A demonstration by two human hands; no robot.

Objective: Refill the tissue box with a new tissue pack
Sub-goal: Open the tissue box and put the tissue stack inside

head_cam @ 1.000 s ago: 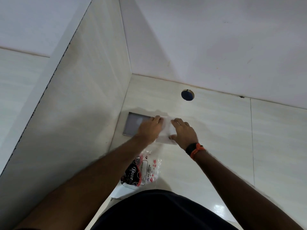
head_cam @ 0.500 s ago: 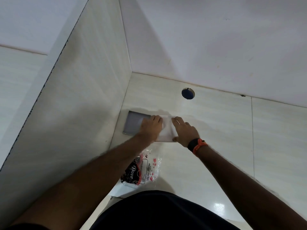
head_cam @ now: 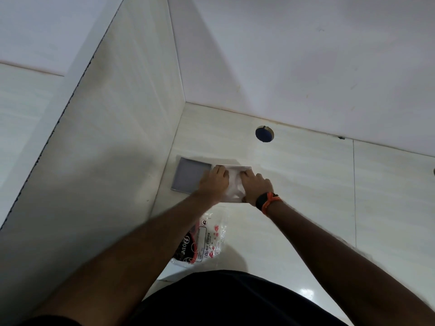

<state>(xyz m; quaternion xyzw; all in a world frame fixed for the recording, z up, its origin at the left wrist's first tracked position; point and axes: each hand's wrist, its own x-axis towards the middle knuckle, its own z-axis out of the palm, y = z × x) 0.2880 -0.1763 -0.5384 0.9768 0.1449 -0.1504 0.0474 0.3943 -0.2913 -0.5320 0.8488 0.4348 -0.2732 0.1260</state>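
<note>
Tissues (head_cam: 233, 184), a soft white stack sitting in the open box (head_cam: 235, 166) on the counter, feel light and squashy, so my left hand (head_cam: 213, 184) and right hand (head_cam: 255, 188) press flat on top, fingers spread, gripping nothing, working the edges.

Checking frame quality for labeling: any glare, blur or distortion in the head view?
Head view: wide-angle bends the wall edges; a glare spot sits on the glossy counter bottom right; the side wall casts shadow over the grey lid; the left hand and right hand on the white tissue box look soft, as does the left forearm; the wrapper print stays partly readable.
</note>
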